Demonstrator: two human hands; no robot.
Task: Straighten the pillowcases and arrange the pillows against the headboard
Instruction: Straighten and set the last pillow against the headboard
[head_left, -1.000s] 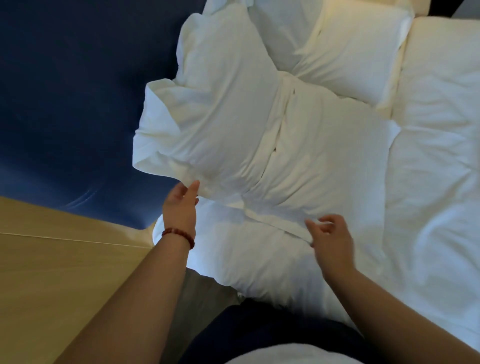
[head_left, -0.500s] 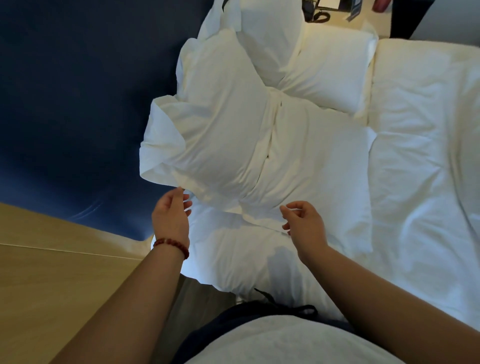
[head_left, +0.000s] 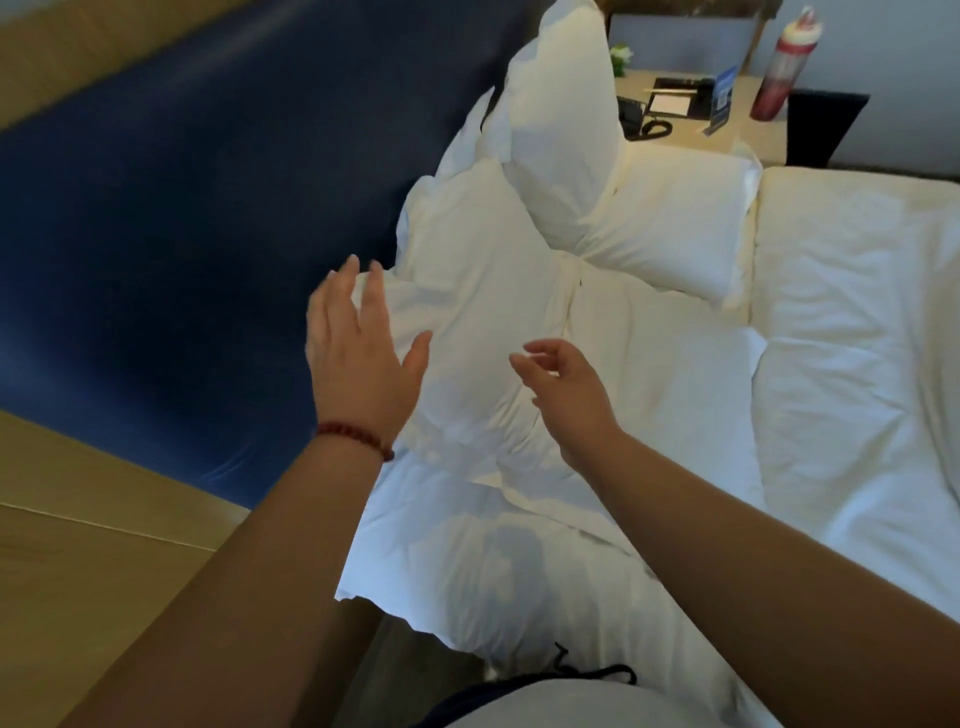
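Navy padded headboard (head_left: 182, 234) ran up the left of the white bed (head_left: 857, 395); the nearest propped pillow (head_left: 478, 280) leaned on it just ahead of me, long axis running away along the board, with a flat pillow (head_left: 660, 384) against its right side. My left hand (head_left: 358, 364) was open, fingers spread, empty, at that pillow's headboard-side corner and nearer to it. My right hand (head_left: 566, 395) hung loosely curled, holding nothing, over the crease between the two pillows.

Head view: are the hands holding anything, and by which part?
Nothing is held. The left hand is spread open at the near pillow's left edge; the right hand hangs loosely curled over it.
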